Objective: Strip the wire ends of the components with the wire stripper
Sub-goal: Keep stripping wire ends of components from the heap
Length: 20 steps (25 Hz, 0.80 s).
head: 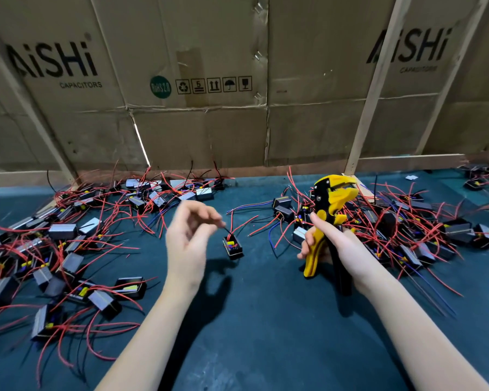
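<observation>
Above the surface's (266, 320) middle, the left hand (185, 238) pinches a component's (232, 247) wire (dangling); the right hand (333, 244) grips the stripper (329, 204), which next needs that wire end fed in.

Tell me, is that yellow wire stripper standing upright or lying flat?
Upright. The right hand grips the wire stripper by its handles, with its head pointing up above the table.

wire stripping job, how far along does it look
Can't tell which ends are already stripped; too small to see. In hand: the left hand pinches a wire of one component, dangling it, and the right hand grips the wire stripper, no wire in it. Piles left and right remain.
</observation>
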Tool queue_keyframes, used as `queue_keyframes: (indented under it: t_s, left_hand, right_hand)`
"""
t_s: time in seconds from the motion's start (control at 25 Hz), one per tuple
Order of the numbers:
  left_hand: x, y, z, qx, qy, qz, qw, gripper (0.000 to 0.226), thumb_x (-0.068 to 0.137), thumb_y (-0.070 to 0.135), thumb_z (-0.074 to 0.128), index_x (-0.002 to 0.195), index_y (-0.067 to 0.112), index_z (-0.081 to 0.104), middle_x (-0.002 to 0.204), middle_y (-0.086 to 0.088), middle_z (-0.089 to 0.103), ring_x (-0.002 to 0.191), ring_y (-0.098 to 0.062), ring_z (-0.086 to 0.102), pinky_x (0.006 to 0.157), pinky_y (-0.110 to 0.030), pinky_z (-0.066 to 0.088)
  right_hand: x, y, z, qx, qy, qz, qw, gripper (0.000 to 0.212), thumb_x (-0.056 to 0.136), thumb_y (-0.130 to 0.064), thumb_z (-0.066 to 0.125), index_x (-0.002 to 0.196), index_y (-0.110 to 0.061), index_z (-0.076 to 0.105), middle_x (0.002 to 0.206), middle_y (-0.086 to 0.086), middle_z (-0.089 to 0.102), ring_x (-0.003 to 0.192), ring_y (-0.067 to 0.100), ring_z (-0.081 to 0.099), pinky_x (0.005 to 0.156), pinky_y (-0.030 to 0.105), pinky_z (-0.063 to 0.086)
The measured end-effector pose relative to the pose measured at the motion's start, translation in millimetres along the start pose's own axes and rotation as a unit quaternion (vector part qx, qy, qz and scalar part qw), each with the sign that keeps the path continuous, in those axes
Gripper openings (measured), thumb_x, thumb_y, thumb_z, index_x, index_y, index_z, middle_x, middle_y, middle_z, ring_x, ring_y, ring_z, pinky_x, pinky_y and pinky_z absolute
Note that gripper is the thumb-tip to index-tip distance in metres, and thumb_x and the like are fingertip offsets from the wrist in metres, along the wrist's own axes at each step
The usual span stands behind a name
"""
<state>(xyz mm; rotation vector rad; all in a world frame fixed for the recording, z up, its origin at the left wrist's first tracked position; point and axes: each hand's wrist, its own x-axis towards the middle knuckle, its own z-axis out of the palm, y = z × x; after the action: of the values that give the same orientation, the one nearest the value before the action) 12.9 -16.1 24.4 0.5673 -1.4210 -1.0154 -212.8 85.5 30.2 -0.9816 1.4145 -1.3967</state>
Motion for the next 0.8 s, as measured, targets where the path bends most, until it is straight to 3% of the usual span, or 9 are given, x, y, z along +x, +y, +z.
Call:
queue_keyframes:
  t_s: [0.08, 0.16, 0.24, 0.32, 0.4, 0.52, 0.64, 0.72, 0.8]
  left_hand:
    - [5.1, -2.1, -8.3, 0.021, 0.131, -0.014, 0.991, 0.025, 0.075, -0.002, 0.048, 0.087, 0.019, 0.050, 0.083, 0.001, 0.057, 0.077, -0.020, 0.056, 0.068, -0.028, 0.049]
    - [7.9, -8.3, -18.0, 0.168, 0.185, -0.049, 0.967, 0.030, 0.078, -0.005, 0.051, 0.095, 0.019, 0.051, 0.088, -0.002, 0.058, 0.075, -0.019, 0.053, 0.071, -0.029, 0.045]
    - [11.4, -16.5, -28.0, 0.317, 0.085, -0.090, 0.940, 0.032, 0.077, -0.011, 0.056, 0.092, 0.017, 0.059, 0.086, -0.004, 0.063, 0.074, -0.021, 0.058, 0.073, -0.026, 0.044]
    - [14.1, -17.6, -31.3, 0.284, -0.073, -0.141, 0.946, 0.035, 0.078, -0.013, 0.062, 0.085, 0.020, 0.069, 0.084, -0.004, 0.071, 0.079, -0.022, 0.065, 0.081, -0.028, 0.050]
    - [11.5, -14.9, -28.8, 0.217, -0.173, -0.155, 0.948, 0.028, 0.081, -0.006, 0.071, 0.088, 0.021, 0.076, 0.087, -0.002, 0.076, 0.084, -0.021, 0.070, 0.089, -0.034, 0.054]
    - [4.6, -14.6, -19.6, 0.232, -0.201, -0.102, 0.946, 0.013, 0.081, 0.010, 0.078, 0.089, 0.020, 0.080, 0.086, 0.003, 0.076, 0.084, -0.025, 0.070, 0.083, -0.039, 0.056]
    - [-1.8, -13.3, -11.4, 0.265, -0.202, -0.013, 0.943, 0.005, 0.082, 0.012, 0.078, 0.084, 0.015, 0.080, 0.084, 0.006, 0.074, 0.080, -0.014, 0.068, 0.078, -0.032, 0.054]
    - [-4.8, -10.7, -5.4, 0.269, -0.209, 0.009, 0.940, 0.003, 0.085, 0.014, 0.075, 0.082, 0.013, 0.077, 0.080, 0.007, 0.073, 0.077, -0.009, 0.066, 0.077, -0.028, 0.052]
    - [-8.4, -6.8, 0.4, 0.258, -0.227, -0.002, 0.939, 0.010, 0.089, 0.016, 0.071, 0.079, 0.015, 0.072, 0.070, 0.010, 0.069, 0.066, -0.006, 0.061, 0.069, -0.022, 0.050]
  right_hand:
    - [-0.8, -0.8, 1.4, -0.007, -0.004, -0.009, 1.000, 0.048, 0.074, -0.053, 0.063, 0.070, -0.006, 0.056, 0.070, 0.019, 0.061, 0.074, 0.036, 0.066, 0.072, 0.040, 0.053]
    - [-2.3, -2.6, 3.6, -0.019, -0.012, -0.019, 1.000, 0.045, 0.076, -0.050, 0.064, 0.073, -0.006, 0.056, 0.070, 0.018, 0.061, 0.073, 0.034, 0.065, 0.068, 0.038, 0.052]
    - [-4.0, -4.1, 5.4, -0.033, -0.025, -0.024, 0.999, 0.043, 0.077, -0.049, 0.063, 0.074, -0.007, 0.056, 0.070, 0.017, 0.061, 0.074, 0.033, 0.066, 0.067, 0.036, 0.052]
    - [-5.5, -5.0, 4.8, -0.043, -0.032, -0.023, 0.998, 0.042, 0.078, -0.049, 0.063, 0.074, -0.008, 0.057, 0.071, 0.017, 0.062, 0.075, 0.032, 0.066, 0.067, 0.034, 0.052]
    - [-5.6, -5.1, 3.8, -0.050, -0.041, -0.025, 0.998, 0.041, 0.079, -0.047, 0.064, 0.075, -0.007, 0.056, 0.073, 0.017, 0.062, 0.076, 0.033, 0.066, 0.070, 0.035, 0.053]
    - [-7.3, -3.1, 5.3, -0.042, -0.063, -0.038, 0.996, 0.038, 0.078, -0.042, 0.068, 0.080, -0.006, 0.057, 0.077, 0.014, 0.060, 0.080, 0.032, 0.067, 0.083, 0.042, 0.053]
    - [-11.6, -0.1, 14.7, -0.040, -0.097, -0.024, 0.994, 0.034, 0.074, -0.036, 0.079, 0.086, -0.010, 0.061, 0.078, 0.008, 0.062, 0.078, 0.023, 0.065, 0.077, 0.029, 0.053]
    - [-12.4, 2.4, 22.6, -0.141, -0.083, -0.056, 0.985, 0.033, 0.073, -0.044, 0.072, 0.081, -0.014, 0.063, 0.071, 0.004, 0.060, 0.069, 0.013, 0.059, 0.069, 0.027, 0.045]
    - [-7.8, 9.4, 24.3, -0.287, 0.000, -0.121, 0.950, 0.035, 0.074, -0.049, 0.073, 0.071, -0.016, 0.060, 0.065, 0.001, 0.058, 0.064, 0.016, 0.052, 0.066, 0.032, 0.041]
